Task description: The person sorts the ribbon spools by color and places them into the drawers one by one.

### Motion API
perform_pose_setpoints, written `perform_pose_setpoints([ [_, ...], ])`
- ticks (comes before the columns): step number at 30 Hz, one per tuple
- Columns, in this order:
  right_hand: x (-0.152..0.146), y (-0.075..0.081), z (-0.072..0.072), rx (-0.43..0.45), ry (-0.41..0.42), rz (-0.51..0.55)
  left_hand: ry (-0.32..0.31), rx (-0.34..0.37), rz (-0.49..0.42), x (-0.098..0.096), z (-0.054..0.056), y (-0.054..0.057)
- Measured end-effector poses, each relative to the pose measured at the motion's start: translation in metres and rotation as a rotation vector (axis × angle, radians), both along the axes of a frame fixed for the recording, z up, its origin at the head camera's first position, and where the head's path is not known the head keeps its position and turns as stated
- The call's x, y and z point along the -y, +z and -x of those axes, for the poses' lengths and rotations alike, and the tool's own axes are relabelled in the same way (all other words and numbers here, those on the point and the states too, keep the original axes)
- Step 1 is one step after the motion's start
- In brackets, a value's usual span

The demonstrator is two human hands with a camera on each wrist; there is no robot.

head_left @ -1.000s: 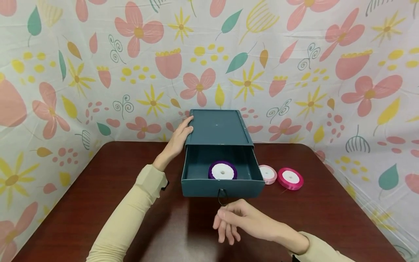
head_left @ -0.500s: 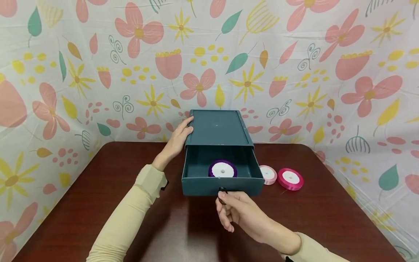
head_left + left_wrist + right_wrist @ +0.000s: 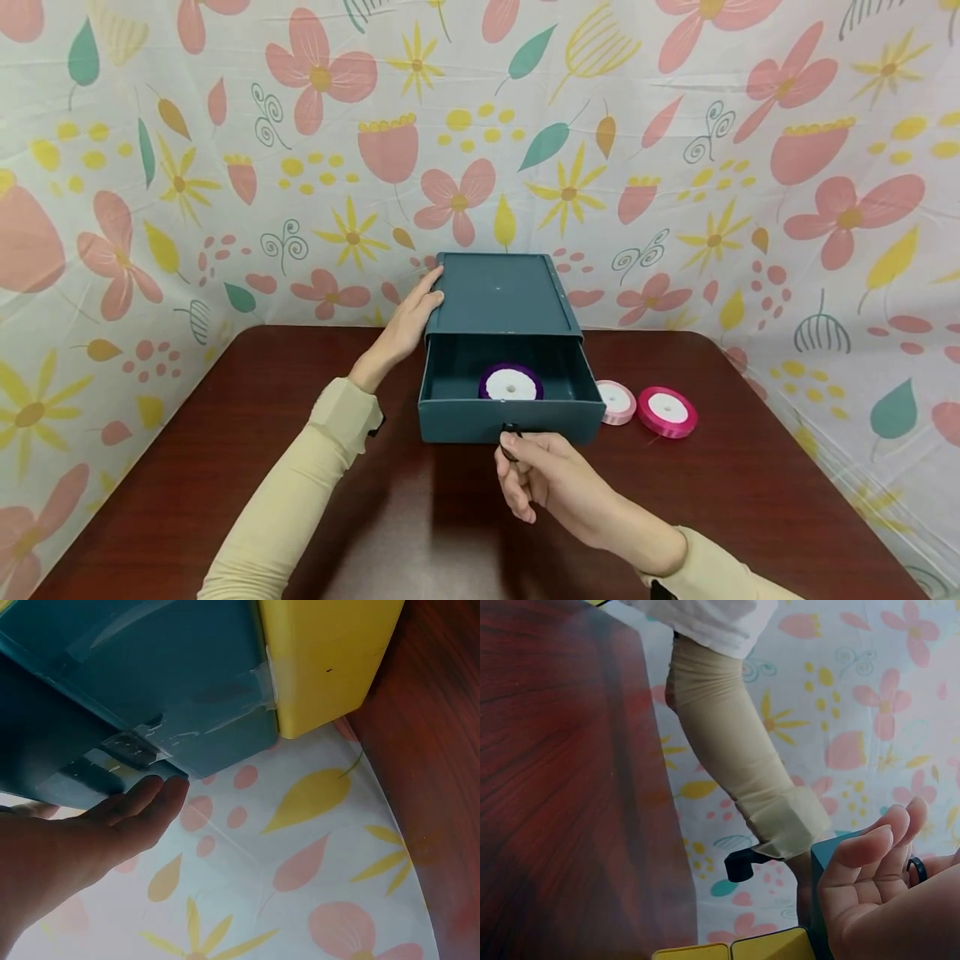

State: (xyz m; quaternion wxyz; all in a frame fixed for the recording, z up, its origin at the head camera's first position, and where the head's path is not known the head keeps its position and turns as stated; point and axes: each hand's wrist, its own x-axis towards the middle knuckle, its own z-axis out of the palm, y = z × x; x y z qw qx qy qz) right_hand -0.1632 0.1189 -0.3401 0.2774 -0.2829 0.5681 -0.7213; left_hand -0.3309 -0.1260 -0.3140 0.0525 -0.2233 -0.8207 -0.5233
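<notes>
Teal drawer (image 3: 461,422) juts toward six o'clock from its box (image 3: 498,293); the right hand (image 3: 558,483) pinches the black pull loop (image 3: 511,427); the left hand (image 3: 405,325), fingers extended, touches the box at nine o'clock

Spools counted: three, listed as one purple spool (image 3: 497,384), one pale pink spool (image 3: 615,410), one magenta spool (image 3: 675,421). Teal box (image 3: 501,292): one counted. Drawer (image 3: 465,421): one seen pulled out. Black pull loop (image 3: 509,428): one. Hands counted: two, left hand (image 3: 405,323) and right hand (image 3: 558,479). Beige sleeves (image 3: 292,483): two. Surface (image 3: 187,450): one. Yellow panels (image 3: 772,945): two seen in right wrist view; total not determinable.
</notes>
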Motion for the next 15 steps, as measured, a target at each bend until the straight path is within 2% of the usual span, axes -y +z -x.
perform_pose_setpoints([
  [6,0.0004,0.0004,0.0006,0.005,-0.003,0.008,0.001,-0.002,0.005,0.001,0.0028,0.0003],
  [15,0.0015,0.0033,0.0066,0.03,-0.042,-0.026,0.024,0.017,0.009,-0.0014,0.0014,-0.0006],
])
